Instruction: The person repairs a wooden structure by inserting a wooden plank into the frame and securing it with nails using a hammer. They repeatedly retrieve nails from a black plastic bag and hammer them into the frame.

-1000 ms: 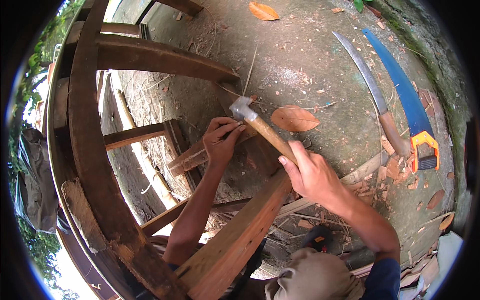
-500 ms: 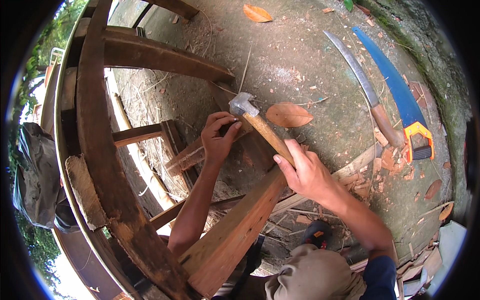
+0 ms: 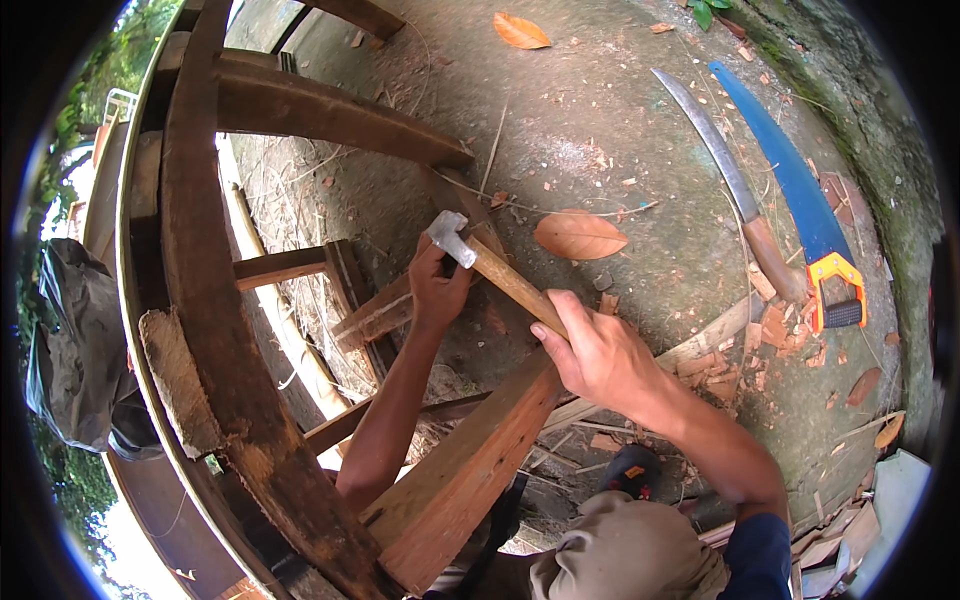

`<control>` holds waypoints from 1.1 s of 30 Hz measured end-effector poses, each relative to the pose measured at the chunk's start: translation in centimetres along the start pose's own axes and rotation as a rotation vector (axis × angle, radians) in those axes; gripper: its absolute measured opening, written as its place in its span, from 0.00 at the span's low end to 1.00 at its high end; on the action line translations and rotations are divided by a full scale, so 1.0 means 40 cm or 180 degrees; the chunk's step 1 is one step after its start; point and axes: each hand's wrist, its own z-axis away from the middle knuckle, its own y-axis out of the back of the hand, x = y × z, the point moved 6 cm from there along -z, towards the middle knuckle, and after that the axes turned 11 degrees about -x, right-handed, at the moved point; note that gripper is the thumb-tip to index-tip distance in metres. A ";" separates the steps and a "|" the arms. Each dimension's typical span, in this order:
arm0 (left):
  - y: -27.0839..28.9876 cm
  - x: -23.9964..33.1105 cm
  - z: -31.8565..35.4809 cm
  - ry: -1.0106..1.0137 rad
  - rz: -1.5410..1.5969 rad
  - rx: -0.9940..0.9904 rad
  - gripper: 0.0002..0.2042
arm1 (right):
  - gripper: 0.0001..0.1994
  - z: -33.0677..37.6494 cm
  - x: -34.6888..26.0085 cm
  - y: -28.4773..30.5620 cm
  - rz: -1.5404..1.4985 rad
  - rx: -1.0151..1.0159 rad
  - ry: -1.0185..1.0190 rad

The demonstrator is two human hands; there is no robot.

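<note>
The right hand (image 3: pixel 600 355) grips the wooden handle of a hammer (image 3: pixel 480 258), fingers wrapped tight around it, above a broad reddish plank (image 3: pixel 460 480). Just beyond, the left hand (image 3: pixel 437 290) pinches closed on something too small to make out, beside the hammer's metal head, over a short wooden slat (image 3: pixel 375 315). Farther off on the ground lie a dry leaf (image 3: pixel 580 236), a curved blade (image 3: pixel 725 170) and a blue saw (image 3: pixel 795 190).
</note>
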 end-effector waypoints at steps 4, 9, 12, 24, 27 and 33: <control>-0.005 -0.012 0.001 0.0234 0.0227 -0.0082 0.09 | 0.17 -0.011 0.028 0.004 0.0170 -0.0599 -0.0530; 0.009 -0.012 0.017 0.0074 -0.0168 -0.0040 0.08 | 0.14 -0.022 -0.055 0.042 0.0078 -0.0091 0.0036; -0.010 -0.004 -0.002 0.0056 0.0780 0.0140 0.10 | 0.16 -0.021 0.012 0.012 0.0393 -0.0613 -0.0377; -0.002 0.041 -0.001 0.0175 0.0132 0.0038 0.08 | 0.15 -0.019 0.009 0.039 0.0170 -0.0420 -0.0583; 0.003 0.062 -0.014 -0.0084 0.0158 -0.0177 0.09 | 0.17 -0.025 -0.017 0.069 -0.0083 -0.0027 -0.0508; 0.031 0.045 -0.030 0.0340 -0.0225 0.0644 0.16 | 0.20 0.017 -0.024 0.057 -0.0496 0.0159 -0.0210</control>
